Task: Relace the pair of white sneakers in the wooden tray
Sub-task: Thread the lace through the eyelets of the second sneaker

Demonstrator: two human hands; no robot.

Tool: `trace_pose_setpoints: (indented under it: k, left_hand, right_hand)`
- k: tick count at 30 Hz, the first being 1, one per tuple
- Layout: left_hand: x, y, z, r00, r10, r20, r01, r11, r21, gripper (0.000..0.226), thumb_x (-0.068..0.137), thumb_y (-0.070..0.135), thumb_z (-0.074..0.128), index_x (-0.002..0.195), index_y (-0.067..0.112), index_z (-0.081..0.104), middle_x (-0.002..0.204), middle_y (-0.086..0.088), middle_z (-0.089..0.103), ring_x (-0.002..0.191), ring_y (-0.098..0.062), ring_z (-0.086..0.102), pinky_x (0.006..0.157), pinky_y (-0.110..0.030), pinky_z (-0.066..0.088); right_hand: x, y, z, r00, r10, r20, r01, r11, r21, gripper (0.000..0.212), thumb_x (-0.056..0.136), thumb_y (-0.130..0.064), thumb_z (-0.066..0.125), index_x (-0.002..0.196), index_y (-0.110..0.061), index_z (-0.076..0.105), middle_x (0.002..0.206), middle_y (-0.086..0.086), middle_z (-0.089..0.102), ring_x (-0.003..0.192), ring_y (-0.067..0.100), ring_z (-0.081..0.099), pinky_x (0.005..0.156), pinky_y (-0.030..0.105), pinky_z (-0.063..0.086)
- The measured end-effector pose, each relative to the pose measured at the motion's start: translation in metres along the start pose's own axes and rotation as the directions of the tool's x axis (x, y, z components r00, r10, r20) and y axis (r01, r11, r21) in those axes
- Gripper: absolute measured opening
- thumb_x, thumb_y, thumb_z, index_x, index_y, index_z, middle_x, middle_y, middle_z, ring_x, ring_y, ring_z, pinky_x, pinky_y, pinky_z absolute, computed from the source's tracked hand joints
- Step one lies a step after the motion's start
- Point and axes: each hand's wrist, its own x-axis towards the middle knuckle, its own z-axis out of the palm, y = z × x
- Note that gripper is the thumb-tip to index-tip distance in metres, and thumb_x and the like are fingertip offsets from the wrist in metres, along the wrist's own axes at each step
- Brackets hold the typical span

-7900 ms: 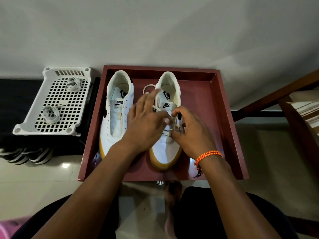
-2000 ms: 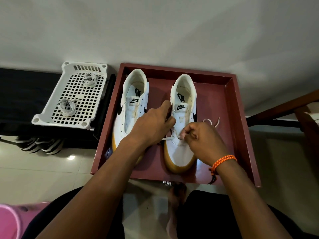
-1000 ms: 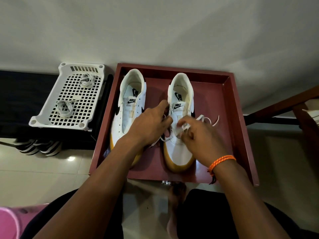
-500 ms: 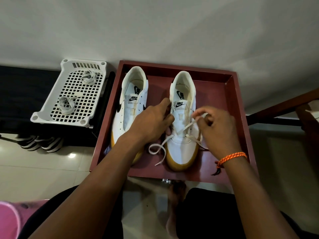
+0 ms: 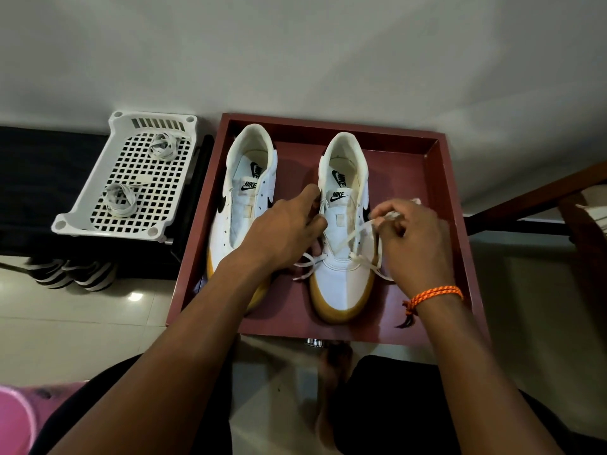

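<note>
Two white sneakers with tan soles stand side by side in the reddish wooden tray (image 5: 453,205), toes toward me. The left sneaker (image 5: 244,205) has no lace. On the right sneaker (image 5: 343,267) a white lace (image 5: 349,239) crosses the lower eyelets, and its loose end trails out on the left by the toe. My left hand (image 5: 289,233) grips that sneaker's left eyelet edge. My right hand (image 5: 412,241) pinches the lace's other end at the sneaker's right side.
A white plastic perforated basket (image 5: 98,221) stands to the tray's left on a dark shelf, with two coiled laces (image 5: 120,198) in it. Striped shoes (image 5: 72,274) sit on the tiled floor below. Wooden furniture (image 5: 542,195) borders the right. My knees are under the tray's near edge.
My right hand has drawn the lace end up and out to the right across the right sneaker. My left hand stays on its left eyelet edge.
</note>
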Motion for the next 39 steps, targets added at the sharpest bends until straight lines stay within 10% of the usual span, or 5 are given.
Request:
trace_pose_setpoints:
  k: [5, 17, 27, 39]
  left_hand:
    - [0.000, 0.000, 0.000, 1.000, -0.008, 0.004, 0.008, 1.000, 0.004, 0.007, 0.105, 0.027, 0.049, 0.110, 0.026, 0.045, 0.069, 0.011, 0.076, 0.070, -0.012, 0.070, 0.074, -0.051, 0.059]
    - [0.000, -0.001, 0.000, 0.999, 0.003, -0.039, -0.001, 1.000, 0.030, 0.009, 0.106, 0.028, 0.050, 0.113, 0.024, 0.046, 0.071, 0.004, 0.067, 0.071, -0.026, 0.064, 0.073, -0.057, 0.057]
    - [0.001, -0.001, 0.001, 0.999, 0.007, -0.054, -0.004, 0.998, 0.055, 0.013, 0.106, 0.028, 0.051, 0.117, 0.023, 0.047, 0.075, 0.001, 0.063, 0.070, -0.029, 0.062, 0.072, -0.056, 0.057]
    - [0.001, 0.000, -0.001, 0.999, -0.017, -0.033, 0.018, 0.999, 0.027, 0.008, 0.106, 0.023, 0.050, 0.113, 0.021, 0.047, 0.061, 0.014, 0.067, 0.064, -0.005, 0.063, 0.070, -0.045, 0.056]
  right_hand:
    - [-0.014, -0.002, 0.021, 0.927, -0.083, 0.366, 0.104, 0.994, -0.037, 0.016, 0.094, -0.019, 0.069, 0.090, -0.035, 0.069, 0.053, -0.009, 0.055, 0.065, 0.010, 0.058, 0.076, 0.041, 0.055]
    - [0.000, 0.008, -0.003, 0.988, -0.140, 0.066, 0.149, 0.976, -0.158, 0.009, 0.104, -0.032, 0.060, 0.095, -0.029, 0.061, 0.068, -0.013, 0.058, 0.067, 0.012, 0.058, 0.054, 0.028, 0.038]
    - [-0.011, 0.006, 0.019, 0.895, -0.235, 0.379, 0.302, 0.945, -0.125, 0.012, 0.097, -0.028, 0.068, 0.095, -0.035, 0.059, 0.059, -0.009, 0.055, 0.065, 0.009, 0.053, 0.083, 0.049, 0.053]
    - [0.004, 0.008, -0.005, 0.974, -0.162, 0.156, 0.165, 0.986, -0.003, 0.013, 0.096, -0.017, 0.070, 0.092, -0.029, 0.073, 0.079, -0.009, 0.055, 0.071, 0.005, 0.055, 0.062, 0.030, 0.047]
